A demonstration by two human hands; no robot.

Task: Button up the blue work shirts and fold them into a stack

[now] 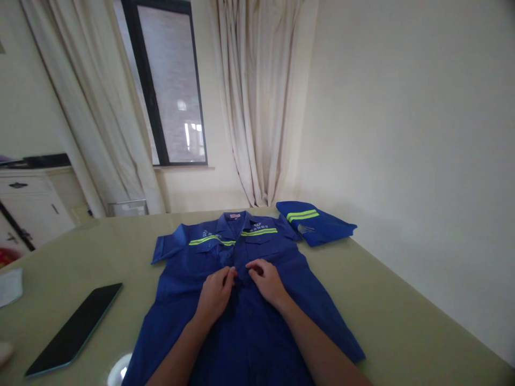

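A blue short-sleeved work shirt [277, 316] lies spread on the table, front up and collar away from me. It has yellow-green reflective stripes and white lettering on the chest. My left hand [216, 294] is closed in a pinch on the front placket, just below the chest. Close by on the right, my right hand [265, 279] curls its thumb and fingertips onto the same front edge. The fingertips of both hands are near each other, and any button between them is too small to make out.
A folded blue garment [317, 228] with a similar stripe lies at the far right by the wall. On the left of the pale green table [402, 332] rest a black tablet [76, 329] and a white paper [11, 287]. Curtains [257, 102] hang beside a window [173, 86] behind.
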